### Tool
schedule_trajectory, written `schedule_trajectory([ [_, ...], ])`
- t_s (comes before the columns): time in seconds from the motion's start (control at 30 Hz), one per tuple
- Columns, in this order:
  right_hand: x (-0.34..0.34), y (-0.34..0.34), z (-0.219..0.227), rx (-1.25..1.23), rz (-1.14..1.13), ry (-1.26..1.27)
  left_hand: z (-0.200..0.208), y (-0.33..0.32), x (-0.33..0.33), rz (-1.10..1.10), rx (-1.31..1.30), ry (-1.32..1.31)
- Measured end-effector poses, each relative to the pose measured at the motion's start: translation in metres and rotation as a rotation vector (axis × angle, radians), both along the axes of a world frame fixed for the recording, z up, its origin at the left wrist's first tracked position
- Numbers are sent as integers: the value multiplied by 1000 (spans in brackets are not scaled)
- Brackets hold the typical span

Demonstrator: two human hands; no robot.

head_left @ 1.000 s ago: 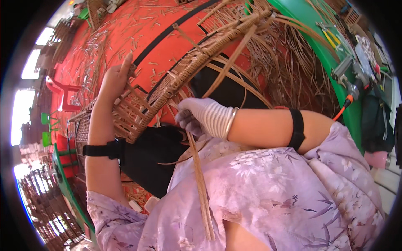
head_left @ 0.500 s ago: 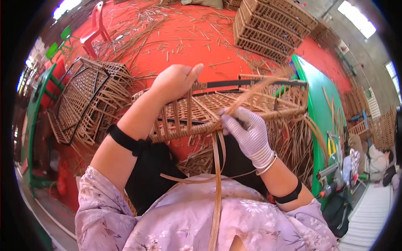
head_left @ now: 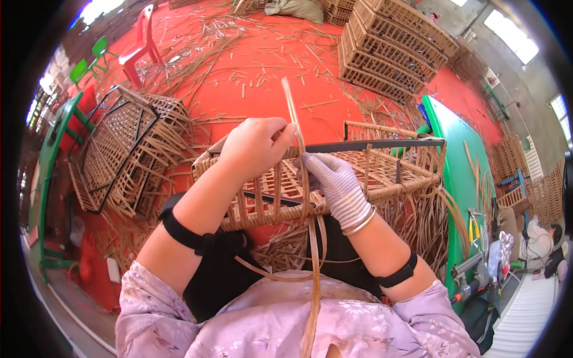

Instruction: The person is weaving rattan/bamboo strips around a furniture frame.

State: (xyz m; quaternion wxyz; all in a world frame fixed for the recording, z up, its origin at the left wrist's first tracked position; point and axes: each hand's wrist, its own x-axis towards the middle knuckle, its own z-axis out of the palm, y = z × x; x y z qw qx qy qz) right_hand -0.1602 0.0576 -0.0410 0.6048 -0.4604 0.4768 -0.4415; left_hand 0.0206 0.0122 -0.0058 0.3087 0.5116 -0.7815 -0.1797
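Observation:
A half-woven wicker basket (head_left: pixel 388 192) with a black frame bar (head_left: pixel 370 145) lies across my lap. A flat brown wicker strip (head_left: pixel 290 106) stands upright at the bar, its free end pointing away from me. My left hand (head_left: pixel 255 143), bare, is closed with thumb and finger pinching this strip just above the bar. Below it, my right hand (head_left: pixel 339 186), in a striped white glove, pinches the strip against the basket's side. Its fingertips are partly hidden behind the strip. A long strip tail (head_left: pixel 315 268) hangs from the near rim over my floral top.
Another unfinished basket (head_left: pixel 125 152) rests at the left. A green table (head_left: pixel 462 161) with tools stands at the right. Stacked wicker baskets (head_left: pixel 388 51) are at the back, a red chair (head_left: pixel 142 48) at the far left. Loose strips litter the red floor (head_left: pixel 239 95).
The strip has swung from slanting right to upright. My left hand has moved right and closed on it; my right hand has shifted slightly left. The basket sits a little lower in view.

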Motion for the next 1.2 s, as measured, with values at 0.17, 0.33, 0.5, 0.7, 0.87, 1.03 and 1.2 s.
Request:
schedule_trajectory([
  [0.17, 1, -6, -7, 92, 11, -34, -1, 3, -3, -32, -32, 33],
  [0.33, -6, 4, 2, 43, -42, -23, 10, 6, 0, -11, 87, -90],
  [0.5, -62, 34, 16, -607, 96, 658, 23, 37, 41, -19, -119, -56],
  [0.7, -89, 37, -15, -907, 249, 1348, 6, 67, 86, 84, -96, -25],
  [0.87, -83, 20, -19, -931, 285, 1454, 4, 88, 90, 152, -147, -100],
  [1.03, -74, -11, 7, -1097, 78, 1307, 15, 100, 79, 36, -387, -245],
  [1.2, -66, -92, 41, -1152, 38, 1217, 13, 62, 78, 95, -532, -191],
])
